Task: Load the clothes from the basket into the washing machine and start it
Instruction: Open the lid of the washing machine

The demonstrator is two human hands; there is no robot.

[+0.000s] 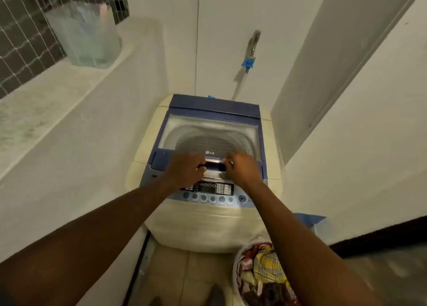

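Head view: both hands, left hand [184, 170] and right hand [242, 168], grasp the lid handle [215, 166] of the closed washing machine [208, 222], clothes [263, 268] unloaded in the basket [236, 264], start not yet pressed

The "LG" logo [209, 153] stood on the washing machine lid [209, 132]; the control panel [208, 187] labels were too blurred to read.

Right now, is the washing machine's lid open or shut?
Shut: the blue-framed clear lid lies flat over the drum, both hands at its handle.

lid [209, 130]: closed over drum | walls close left and right | basket [236, 266]: open top
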